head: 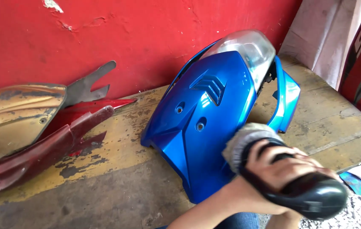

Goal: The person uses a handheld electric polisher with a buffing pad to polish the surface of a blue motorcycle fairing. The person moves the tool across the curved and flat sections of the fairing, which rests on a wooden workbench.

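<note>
Black polisher, gripped by curled right-hand fingers, presses its pad onto blue fairing.

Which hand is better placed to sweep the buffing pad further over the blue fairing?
Left, most likely: the left hand grips the black polisher, its woolly pad against the blue fairing. The right hand is not visible.

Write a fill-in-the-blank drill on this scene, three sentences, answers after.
1. The polisher presses its woolly pad against the ____ fairing.
2. The fairing leans against a ____ wall.
3. The dark red panels lie to the ____ of the fairing in the picture.

Missing words: blue; red; left

A hand has its grip around the polisher; which hand it is cannot be told.
</note>
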